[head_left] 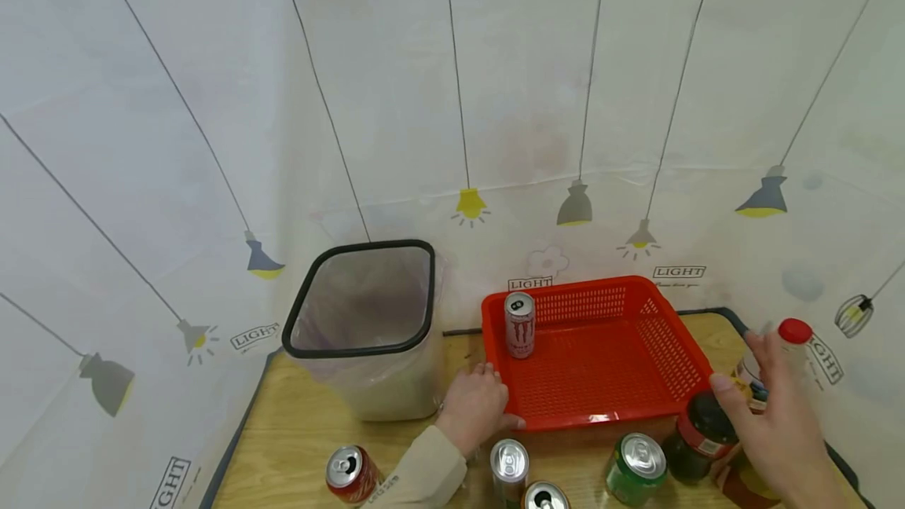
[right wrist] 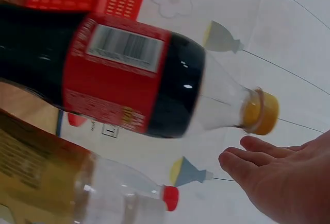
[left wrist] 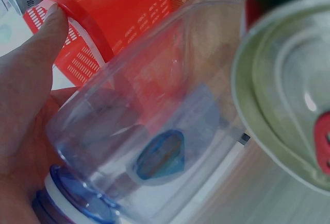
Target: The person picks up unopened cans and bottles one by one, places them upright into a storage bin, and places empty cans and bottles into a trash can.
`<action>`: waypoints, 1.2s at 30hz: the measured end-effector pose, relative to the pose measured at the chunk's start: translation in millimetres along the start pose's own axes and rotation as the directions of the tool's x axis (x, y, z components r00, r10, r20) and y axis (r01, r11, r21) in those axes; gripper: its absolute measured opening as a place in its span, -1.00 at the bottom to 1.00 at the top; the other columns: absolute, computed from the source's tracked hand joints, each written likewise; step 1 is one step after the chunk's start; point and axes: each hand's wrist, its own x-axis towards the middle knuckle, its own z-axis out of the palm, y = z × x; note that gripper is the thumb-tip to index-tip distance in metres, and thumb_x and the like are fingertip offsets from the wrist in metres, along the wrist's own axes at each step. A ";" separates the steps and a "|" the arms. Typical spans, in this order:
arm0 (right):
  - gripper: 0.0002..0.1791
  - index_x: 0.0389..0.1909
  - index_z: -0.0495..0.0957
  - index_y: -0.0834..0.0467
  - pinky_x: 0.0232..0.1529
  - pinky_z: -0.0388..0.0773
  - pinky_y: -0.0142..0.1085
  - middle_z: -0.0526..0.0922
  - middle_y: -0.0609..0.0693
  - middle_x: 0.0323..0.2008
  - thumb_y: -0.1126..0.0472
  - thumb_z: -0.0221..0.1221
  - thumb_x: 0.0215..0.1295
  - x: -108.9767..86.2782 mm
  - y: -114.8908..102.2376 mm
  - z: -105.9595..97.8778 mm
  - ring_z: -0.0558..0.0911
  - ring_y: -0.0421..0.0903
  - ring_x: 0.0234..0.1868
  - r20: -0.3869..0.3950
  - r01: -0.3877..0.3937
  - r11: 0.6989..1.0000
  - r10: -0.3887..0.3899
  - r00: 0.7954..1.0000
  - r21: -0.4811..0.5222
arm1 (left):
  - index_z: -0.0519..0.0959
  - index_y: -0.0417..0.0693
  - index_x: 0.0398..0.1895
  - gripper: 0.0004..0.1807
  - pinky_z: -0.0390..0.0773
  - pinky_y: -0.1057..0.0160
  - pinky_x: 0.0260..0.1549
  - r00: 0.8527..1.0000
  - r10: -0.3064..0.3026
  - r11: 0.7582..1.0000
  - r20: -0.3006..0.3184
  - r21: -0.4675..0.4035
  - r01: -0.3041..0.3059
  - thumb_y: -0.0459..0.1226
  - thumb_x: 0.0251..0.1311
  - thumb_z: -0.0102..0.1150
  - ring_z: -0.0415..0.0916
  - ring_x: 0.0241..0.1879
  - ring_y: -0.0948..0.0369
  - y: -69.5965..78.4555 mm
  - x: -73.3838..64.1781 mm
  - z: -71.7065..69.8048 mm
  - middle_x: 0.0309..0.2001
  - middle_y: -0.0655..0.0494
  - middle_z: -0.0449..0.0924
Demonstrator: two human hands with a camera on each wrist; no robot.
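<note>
At the front left corner of a red basket (head_left: 608,399), my left hand (head_left: 475,408) holds the rim, thumb along the front and fingers against the side. A pink-and-white drink can (head_left: 520,328) stands upright inside the basket. In the left wrist view, a clear plastic bottle (left wrist: 154,116) with a blue cap partly covers that hand. My right hand (head_left: 778,415) has its fingers spread by the basket's right side. Close to it stand a cola bottle (right wrist: 113,74) with a yellow cap and an amber-filled bottle (right wrist: 41,167) with a red cap. A gap separates its fingers from the cola bottle's cap.
Left of the basket stands a bin (head_left: 389,383) with a black rim and plastic liner. Along the table's (head_left: 276,430) near side are a red can (head_left: 351,474), a silver can (head_left: 509,466), another opened can (head_left: 546,497) and a green can (head_left: 636,470). A printed curtain (head_left: 396,100) hangs behind.
</note>
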 end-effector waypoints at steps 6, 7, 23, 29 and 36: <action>0.12 0.59 -0.57 0.32 0.08 0.29 0.54 -0.23 0.52 0.56 -0.28 -0.08 0.57 5.5 8.5 8.6 0.03 0.67 0.42 0.114 -0.182 0.981 0.189 0.975 -0.068 | 0.76 0.05 0.12 -0.15 0.63 0.15 0.06 1.000 0.000 1.000 0.007 -0.015 0.000 0.50 0.10 0.12 0.59 0.21 0.12 0.6 0.9 0.1 0.21 0.06 0.67; 0.13 0.58 -0.57 0.33 0.10 0.27 0.54 -0.24 0.52 0.56 -0.30 -0.08 0.57 6.1 9.7 9.7 0.03 0.67 0.42 0.127 -0.197 0.978 0.205 0.970 -0.075 | 0.75 0.04 0.12 -0.15 0.62 0.14 0.07 1.000 0.000 1.000 0.011 -0.019 0.001 0.49 0.10 0.12 0.58 0.21 0.12 0.7 1.0 0.1 0.22 0.06 0.67; 0.27 0.61 -0.34 0.36 0.27 0.26 0.44 0.03 0.53 0.50 -0.42 0.11 0.39 8.4 26.1 33.2 0.22 0.51 0.38 0.153 -0.348 0.938 0.345 0.926 -0.012 | 0.74 0.03 0.15 -0.14 0.60 0.12 0.13 1.000 0.000 1.000 0.025 -0.022 0.001 0.49 0.11 0.12 0.59 0.21 0.12 -0.8 1.8 2.1 0.22 0.06 0.66; 0.21 0.58 -0.17 0.37 0.27 0.31 0.40 0.15 0.53 0.43 -0.39 0.18 0.35 5.1 31.7 45.3 0.30 0.50 0.34 0.137 -0.346 0.938 0.343 0.929 0.003 | 0.73 0.04 0.17 -0.12 0.60 0.13 0.13 0.999 0.000 1.000 0.034 -0.013 0.000 0.50 0.11 0.09 0.59 0.21 0.13 -1.3 1.7 1.1 0.23 0.08 0.66; 0.08 0.40 0.07 0.50 0.17 0.44 0.37 0.35 0.52 0.22 -0.31 0.26 0.35 -2.0 39.1 61.7 0.48 0.46 0.15 0.025 -0.315 0.947 0.317 0.948 -0.060 | 0.74 0.05 0.16 -0.14 0.62 0.15 0.08 0.999 0.000 1.000 0.036 -0.023 0.001 0.49 0.11 0.12 0.60 0.20 0.13 -0.1 2.5 1.1 0.23 0.07 0.65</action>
